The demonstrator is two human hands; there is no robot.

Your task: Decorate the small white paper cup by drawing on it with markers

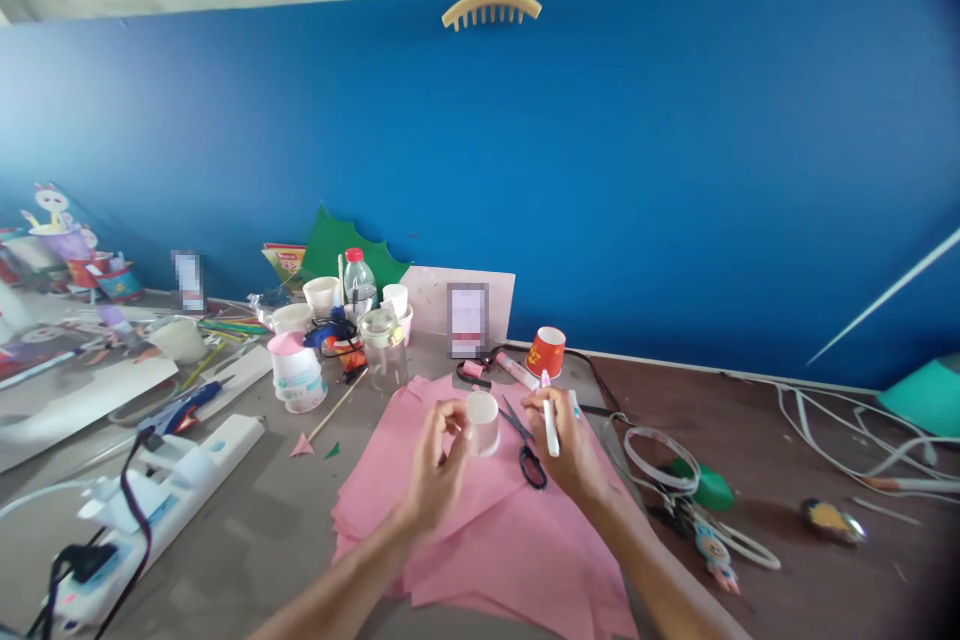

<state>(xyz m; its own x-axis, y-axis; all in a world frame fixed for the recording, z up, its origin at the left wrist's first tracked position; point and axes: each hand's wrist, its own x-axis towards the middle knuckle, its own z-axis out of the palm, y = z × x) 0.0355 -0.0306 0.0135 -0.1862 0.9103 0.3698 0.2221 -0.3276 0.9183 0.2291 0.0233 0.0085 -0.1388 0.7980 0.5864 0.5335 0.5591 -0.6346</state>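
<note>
A small white paper cup [484, 426] is at the middle of a stack of pink paper sheets [465, 530]. My left hand [441, 455] is at the cup's left side, fingers curled and thumb and fingertips closed at its edge. In my right hand [568, 440] is a white marker [551, 425], gripped between thumb and fingers and pointing up with its pinkish end. Between the cup and my right hand lie scissors [531, 465] with black handles, blades pointing away from me. A red paper cup [546, 354] stands just beyond my right hand.
Left of the paper are a pink-topped stack of cups [298, 380], a glass jar [384, 355], a bottle [360, 278] and a wooden stick [339, 408]. A glue gun [176, 410] and a power strip [172, 510] lie further left. Coiled cables [664, 460] lie right.
</note>
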